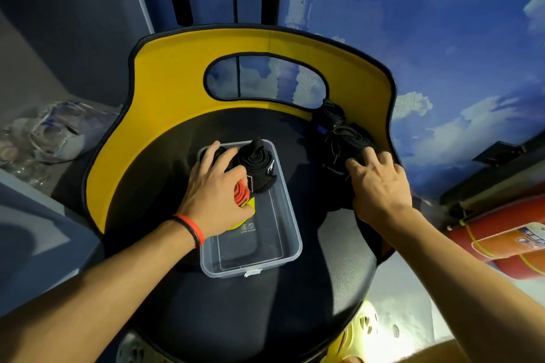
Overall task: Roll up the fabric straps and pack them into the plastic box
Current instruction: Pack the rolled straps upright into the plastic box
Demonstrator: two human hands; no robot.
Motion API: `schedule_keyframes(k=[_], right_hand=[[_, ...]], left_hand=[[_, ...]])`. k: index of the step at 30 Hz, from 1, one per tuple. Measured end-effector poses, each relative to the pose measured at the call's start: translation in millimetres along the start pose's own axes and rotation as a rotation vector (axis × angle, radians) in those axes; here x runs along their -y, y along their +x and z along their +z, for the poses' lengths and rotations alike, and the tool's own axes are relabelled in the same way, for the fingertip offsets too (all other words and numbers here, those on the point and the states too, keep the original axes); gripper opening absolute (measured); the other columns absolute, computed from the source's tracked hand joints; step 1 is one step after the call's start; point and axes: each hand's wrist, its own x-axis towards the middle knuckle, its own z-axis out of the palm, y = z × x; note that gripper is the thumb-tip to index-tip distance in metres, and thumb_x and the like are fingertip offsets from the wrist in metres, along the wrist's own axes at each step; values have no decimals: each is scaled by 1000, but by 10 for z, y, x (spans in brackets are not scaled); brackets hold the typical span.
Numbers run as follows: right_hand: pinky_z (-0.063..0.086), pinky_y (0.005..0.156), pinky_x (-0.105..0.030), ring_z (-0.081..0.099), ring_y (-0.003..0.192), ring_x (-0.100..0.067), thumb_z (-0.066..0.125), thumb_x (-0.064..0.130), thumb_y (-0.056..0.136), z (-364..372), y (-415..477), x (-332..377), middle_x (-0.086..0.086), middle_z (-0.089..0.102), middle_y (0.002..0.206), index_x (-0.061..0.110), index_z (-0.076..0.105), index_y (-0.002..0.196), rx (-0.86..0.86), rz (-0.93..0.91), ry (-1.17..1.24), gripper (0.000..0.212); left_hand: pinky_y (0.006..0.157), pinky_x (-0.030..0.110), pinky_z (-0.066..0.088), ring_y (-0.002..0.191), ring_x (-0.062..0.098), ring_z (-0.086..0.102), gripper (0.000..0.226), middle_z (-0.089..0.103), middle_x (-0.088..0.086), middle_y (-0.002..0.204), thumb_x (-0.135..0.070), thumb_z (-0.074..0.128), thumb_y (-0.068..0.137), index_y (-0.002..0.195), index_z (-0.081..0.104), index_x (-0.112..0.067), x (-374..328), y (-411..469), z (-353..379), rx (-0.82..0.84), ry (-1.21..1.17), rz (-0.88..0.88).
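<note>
Fingers (228,155) of left hand (215,194) grip rolled strap (239,196) inside plastic box (295,234).

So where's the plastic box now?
Head view: the plastic box sits mid-seat on the chair, under the left hand, a rolled black strap in its far end.
</note>
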Motion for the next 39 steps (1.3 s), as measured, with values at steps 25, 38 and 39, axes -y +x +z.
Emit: schedule_keyframes(k=[25,38,39], right_hand=[[53,81,-35,58,94,-19,83,41,66,-734,-386,868,2,58,104,35,61,122,21,-390,766,60],[55,81,-33,52,103,-18,77,47,71,-466,-246,1016,6,47,117,33,58,119,188,-336,505,53],[53,81,-33,49,107,-19,74,50,73,-417,-257,1070,5,43,118,31,56,121,150,-329,432,54]], left_hand=[[119,49,27,154,28,3,49,23,-2,164,-48,66,71,118,62,-34,125,25,112,25,-43,-45],[119,60,16,154,33,-8,15,19,4,166,-25,54,73,75,52,-39,32,-34,-129,148,-159,-6],[119,59,16,154,32,-8,12,19,3,166,-26,51,70,74,51,-38,29,-38,-135,151,-156,-10]])
